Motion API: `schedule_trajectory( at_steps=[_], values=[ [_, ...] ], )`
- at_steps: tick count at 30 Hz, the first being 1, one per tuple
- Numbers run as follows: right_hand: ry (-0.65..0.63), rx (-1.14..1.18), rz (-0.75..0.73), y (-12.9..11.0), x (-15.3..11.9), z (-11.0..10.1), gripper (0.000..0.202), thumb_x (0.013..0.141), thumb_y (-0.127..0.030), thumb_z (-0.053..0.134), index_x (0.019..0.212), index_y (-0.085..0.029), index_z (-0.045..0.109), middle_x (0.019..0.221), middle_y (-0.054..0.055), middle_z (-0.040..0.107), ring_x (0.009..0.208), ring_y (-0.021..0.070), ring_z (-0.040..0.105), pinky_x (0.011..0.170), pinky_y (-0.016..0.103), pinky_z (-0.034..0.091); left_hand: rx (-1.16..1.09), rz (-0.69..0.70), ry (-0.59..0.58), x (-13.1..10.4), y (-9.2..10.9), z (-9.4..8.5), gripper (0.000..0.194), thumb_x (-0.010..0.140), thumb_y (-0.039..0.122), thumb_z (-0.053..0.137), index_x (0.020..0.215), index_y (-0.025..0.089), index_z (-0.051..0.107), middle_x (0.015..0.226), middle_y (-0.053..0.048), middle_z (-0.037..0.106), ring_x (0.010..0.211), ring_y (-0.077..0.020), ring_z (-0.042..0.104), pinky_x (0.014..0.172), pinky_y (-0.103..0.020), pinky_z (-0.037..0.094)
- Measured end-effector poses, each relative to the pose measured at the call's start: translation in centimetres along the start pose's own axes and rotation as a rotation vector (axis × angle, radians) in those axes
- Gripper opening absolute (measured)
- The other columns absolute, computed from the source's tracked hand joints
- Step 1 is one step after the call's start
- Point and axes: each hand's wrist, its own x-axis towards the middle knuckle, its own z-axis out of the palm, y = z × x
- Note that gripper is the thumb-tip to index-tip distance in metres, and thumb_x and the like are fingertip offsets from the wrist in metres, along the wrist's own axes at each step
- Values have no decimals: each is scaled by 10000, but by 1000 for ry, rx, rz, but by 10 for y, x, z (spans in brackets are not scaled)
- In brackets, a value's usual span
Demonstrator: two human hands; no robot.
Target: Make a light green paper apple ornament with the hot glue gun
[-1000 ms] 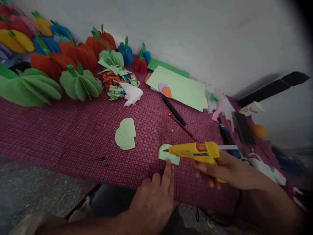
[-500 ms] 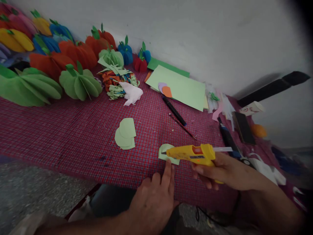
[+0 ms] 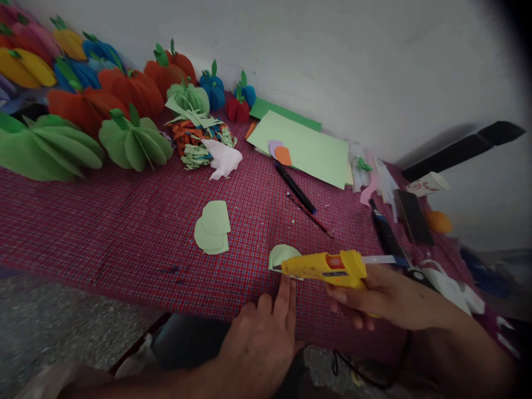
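Observation:
My right hand (image 3: pixel 374 296) grips a yellow glue gun (image 3: pixel 324 267) with a clear glue stick in its back. The dark nozzle is at the lower left part of a small light green paper piece (image 3: pixel 285 254) on the checked cloth. Below that piece, my left hand (image 3: pixel 261 332) lies with index and middle fingers stretched toward its lower edge, the other fingers bent. Whether the fingertips press on the paper is partly hidden by the gun. To the left lie several overlapping light green paper pieces (image 3: pixel 214 226).
Paper pumpkins (image 3: pixel 135 141) stand at the left and back. Near the wall are scraps (image 3: pixel 197 141) and green sheets (image 3: pixel 305 147). A black marker (image 3: pixel 296 187) and thin brush (image 3: pixel 311 216) lie mid-table. At right: a phone (image 3: pixel 413 217), paper cup (image 3: pixel 428 184) and dark cutter-like tool (image 3: pixel 384 227).
The glue gun in my right hand has moved slightly down and left, its nozzle now nearer the paper's lower left edge. My left hand has hardly moved.

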Motion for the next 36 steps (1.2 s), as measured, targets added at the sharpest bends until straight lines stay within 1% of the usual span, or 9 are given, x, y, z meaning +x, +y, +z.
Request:
schedule_trajectory(
  at_steps=[5,11,19,24,28,31,36],
  values=[
    [48,9,-5,0,3,-1,352,833,-485,515,836,-136,558,667,6,550,501,59,520,426,150,447,3,5,10,0,0,-2,635,804,530,499,1278,108,485,1393,-149,397,660,-156,550,453,-283,469],
    [68,20,-46,-1,6,-2,345,838,-483,507,808,-143,554,614,-8,540,480,61,512,416,155,441,25,14,-8,1,0,-2,638,793,521,522,1274,103,488,1392,-173,390,660,-156,555,450,-283,470],
    [114,14,-48,-1,7,-6,347,831,-482,518,776,-141,554,558,-10,549,456,66,520,410,158,424,10,1,34,0,0,-1,646,765,520,561,1257,104,510,1377,-146,413,645,-161,560,443,-285,490],
    [134,26,-59,0,8,-9,345,831,-477,521,796,-136,557,560,-9,559,446,64,517,409,163,423,-2,-11,16,1,1,-2,644,762,526,563,1254,114,515,1377,-130,411,631,-159,570,427,-281,492],
    [140,55,-74,-1,7,-10,345,826,-476,532,766,-137,550,550,-19,543,446,58,506,404,156,414,-6,-30,-16,3,1,-3,680,746,532,581,1276,116,488,1388,-129,391,642,-163,581,439,-292,510],
    [144,54,-73,-1,5,-12,352,831,-475,526,743,-135,551,531,-20,540,433,52,492,406,157,410,-2,-26,-8,2,1,-3,681,740,526,592,1277,120,487,1392,-128,382,645,-162,586,440,-290,512],
    [153,48,-62,5,1,-14,361,833,-480,524,767,-128,559,538,-16,549,440,50,497,411,150,410,7,-15,14,2,1,-2,686,724,531,606,1261,116,507,1379,-126,403,624,-164,583,425,-295,511]
  ],
)
